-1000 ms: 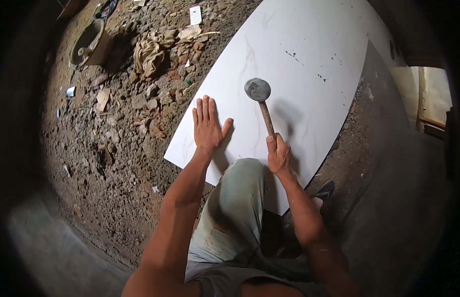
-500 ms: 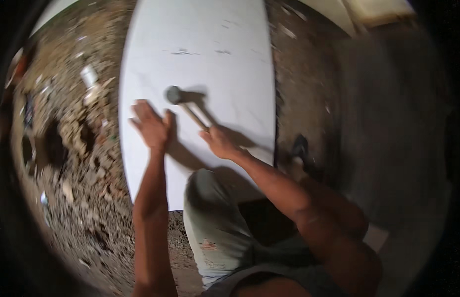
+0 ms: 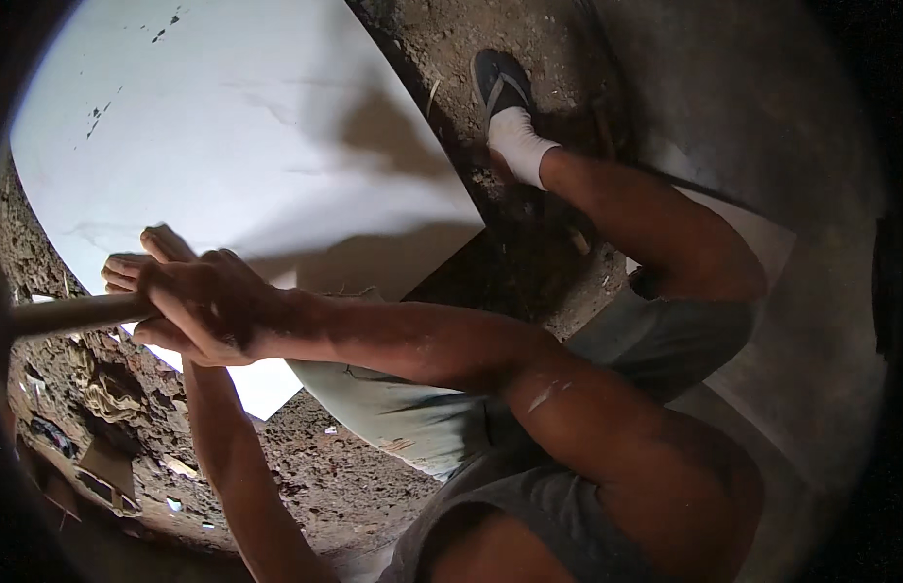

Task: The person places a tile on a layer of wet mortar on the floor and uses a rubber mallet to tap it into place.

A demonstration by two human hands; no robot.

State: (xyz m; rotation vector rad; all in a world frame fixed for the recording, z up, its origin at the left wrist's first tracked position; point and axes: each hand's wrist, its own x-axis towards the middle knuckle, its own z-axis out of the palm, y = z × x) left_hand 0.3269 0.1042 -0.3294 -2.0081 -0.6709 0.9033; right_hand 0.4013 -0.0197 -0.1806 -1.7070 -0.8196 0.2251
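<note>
My right hand [image 3: 213,306] is closed round the pale handle of a mallet [image 3: 77,314], which lies level across the left side of the view. Its dark head is at the left rim, mostly lost in shadow there. Behind my right hand, my left hand [image 3: 166,245] is largely covered. Its visible fingers stretch out over a large white panel [image 3: 218,136], and the left forearm rises from the lower edge. I cannot tell whether the left palm touches the panel. Shadows of the arm fall across the panel.
Rough soil with pebbles and scraps [image 3: 310,486] surrounds the panel. On the right, a bare leg ends in a white sock [image 3: 519,146] and a dark flip-flop [image 3: 500,78]. A knee in pale green trousers [image 3: 393,413] adjoins the panel's near corner. A grey slab [image 3: 762,117] lies right.
The view has turned, so the panel now slants to the upper left. My right hand has swung the mallet from over the panel to the left, crossing above my left hand.
</note>
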